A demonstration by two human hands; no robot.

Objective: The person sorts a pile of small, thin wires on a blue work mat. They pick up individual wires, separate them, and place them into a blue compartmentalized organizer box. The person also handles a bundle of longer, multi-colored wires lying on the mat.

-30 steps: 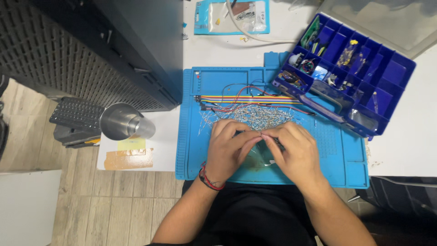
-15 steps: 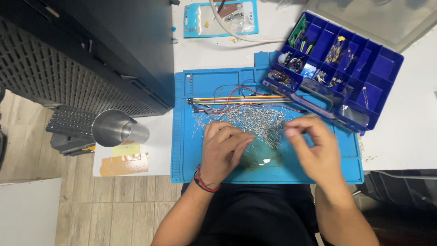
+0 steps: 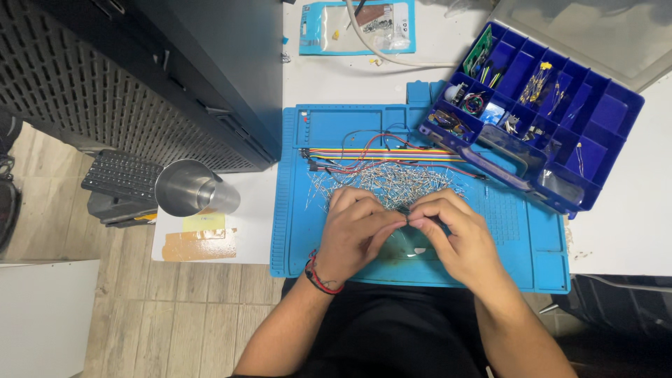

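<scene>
Left hand (image 3: 357, 227) and right hand (image 3: 451, 231), fingers pinched together on one small dark component (image 3: 404, 209) at centre frame; loose-component pile (image 3: 385, 180) on blue mat (image 3: 297, 210) largely unsorted.

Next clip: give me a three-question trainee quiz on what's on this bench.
1. True or false: the left hand and right hand meet fingertip to fingertip over the blue mat.
2. What lies just beyond the hands? A) pile of small metal parts B) scissors C) a book
3. What stands left of the mat?

Key: 1 true; 2 A; 3 a steel cup.
</scene>
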